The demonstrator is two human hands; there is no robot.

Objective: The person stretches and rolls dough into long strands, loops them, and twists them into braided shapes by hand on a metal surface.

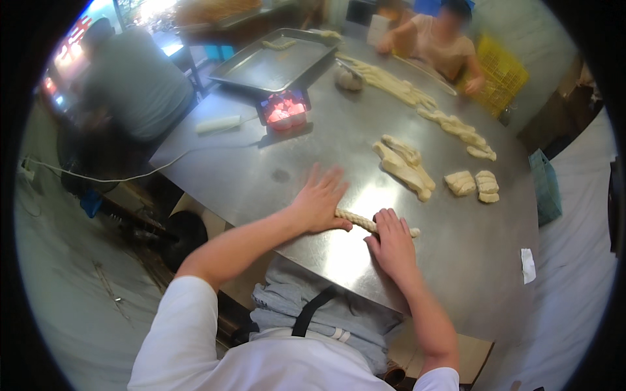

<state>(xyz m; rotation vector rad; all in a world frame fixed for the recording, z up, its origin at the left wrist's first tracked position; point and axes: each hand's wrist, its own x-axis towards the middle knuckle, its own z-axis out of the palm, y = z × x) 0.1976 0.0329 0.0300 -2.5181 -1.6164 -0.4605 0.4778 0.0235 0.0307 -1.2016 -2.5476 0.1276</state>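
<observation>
A twisted dough rope (359, 220) lies on the stainless steel table (234, 181) close to its front edge. My left hand (320, 203) is flat over the rope's left end, fingers spread and pointing away from me. That end is hidden beneath the palm. Over the right part of the rope rests my right hand (393, 239), its fingers laid across the dough and its thumb on the near side. A short twisted tip shows to the right of it. Neither hand appears closed around the rope. Beyond my right hand are long untwisted dough strips (403, 168).
Two small stacks of dough pieces (459, 183) sit at the right. More dough strips (391, 83) run towards a person (440, 44) across the table. A metal tray (274, 58) holds one twist. A propped phone (283, 110), a cable (142, 177) and another person (137, 83) are left.
</observation>
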